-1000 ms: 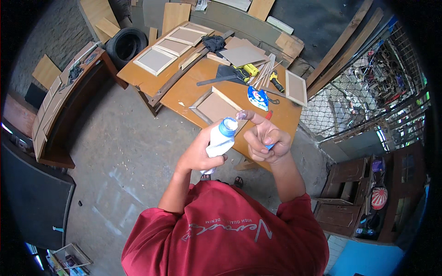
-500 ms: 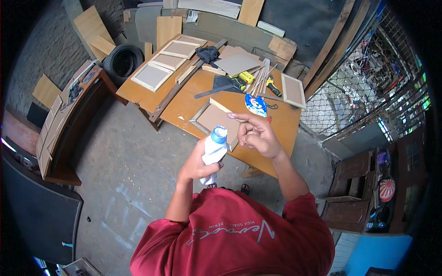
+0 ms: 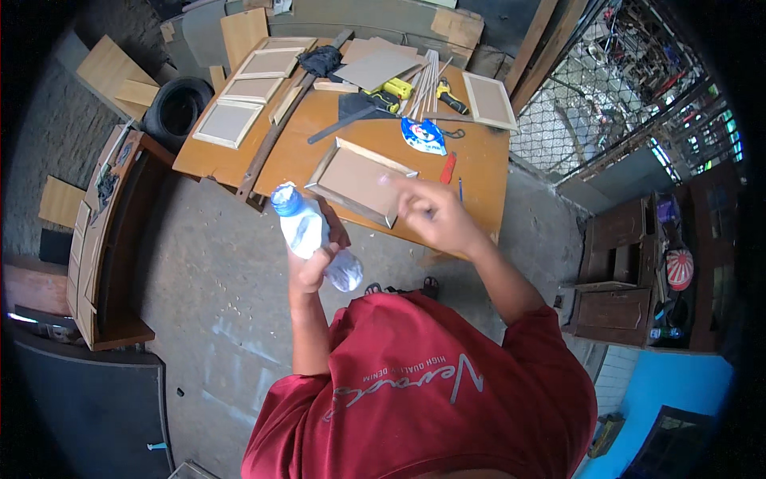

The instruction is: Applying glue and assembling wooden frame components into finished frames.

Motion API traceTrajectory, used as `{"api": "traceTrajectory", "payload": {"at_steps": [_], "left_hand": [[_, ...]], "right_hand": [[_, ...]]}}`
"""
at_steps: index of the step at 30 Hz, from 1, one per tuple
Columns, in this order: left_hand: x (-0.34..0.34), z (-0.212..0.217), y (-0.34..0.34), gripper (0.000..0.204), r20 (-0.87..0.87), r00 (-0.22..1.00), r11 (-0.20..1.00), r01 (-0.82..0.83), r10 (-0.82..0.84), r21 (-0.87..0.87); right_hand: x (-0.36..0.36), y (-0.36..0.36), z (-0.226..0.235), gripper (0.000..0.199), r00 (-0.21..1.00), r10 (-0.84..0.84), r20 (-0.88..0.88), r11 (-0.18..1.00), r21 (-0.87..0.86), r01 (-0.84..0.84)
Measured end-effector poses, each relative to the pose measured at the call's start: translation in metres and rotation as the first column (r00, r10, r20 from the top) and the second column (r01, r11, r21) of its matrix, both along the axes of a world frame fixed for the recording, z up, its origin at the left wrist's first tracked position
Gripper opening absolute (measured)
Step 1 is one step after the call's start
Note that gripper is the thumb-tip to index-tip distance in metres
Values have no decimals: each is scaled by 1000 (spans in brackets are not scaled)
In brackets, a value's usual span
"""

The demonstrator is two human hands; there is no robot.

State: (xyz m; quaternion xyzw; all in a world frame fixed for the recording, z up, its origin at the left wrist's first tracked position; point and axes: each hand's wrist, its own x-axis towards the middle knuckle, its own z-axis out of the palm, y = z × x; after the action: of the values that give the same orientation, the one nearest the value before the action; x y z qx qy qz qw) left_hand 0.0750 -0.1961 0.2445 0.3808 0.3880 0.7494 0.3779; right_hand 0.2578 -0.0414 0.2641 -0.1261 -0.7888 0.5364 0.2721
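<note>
a bare grey concrete floor [image 3: 199, 319] lies under the hands, and just beyond them stands an orange-brown wooden work table [image 3: 479, 172] in daylight. to the left of the hands is a long dark wooden cabinet [image 3: 104, 231] and a black tyre [image 3: 171, 112]. far to the right stands a wire mesh fence [image 3: 606, 88], with dark wooden furniture [image 3: 614, 271] below it and a blue wall [image 3: 670, 399].

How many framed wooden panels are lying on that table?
5, maybe more hidden: three in a row at the far left, one mid-table by the right hand, one at the far right corner.
</note>
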Motion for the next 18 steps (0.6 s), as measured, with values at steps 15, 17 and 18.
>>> {"api": "traceTrajectory", "payload": {"at_steps": [15,17,18], "left_hand": [[59,2,33,34,-401,893,960,100,-203,-263],[62,1,33,36,-423,885,964,88,-191,-253],[66,2,32,38,-422,888,967,83,-181,-240]], "right_hand": [[2,-29,13,56,678,-359,-641,911,-84,403],[6,-21,6,63,750,-331,-572,816,226,532],[6,-25,6,64,778,-318,-542,829,240,506]]}}
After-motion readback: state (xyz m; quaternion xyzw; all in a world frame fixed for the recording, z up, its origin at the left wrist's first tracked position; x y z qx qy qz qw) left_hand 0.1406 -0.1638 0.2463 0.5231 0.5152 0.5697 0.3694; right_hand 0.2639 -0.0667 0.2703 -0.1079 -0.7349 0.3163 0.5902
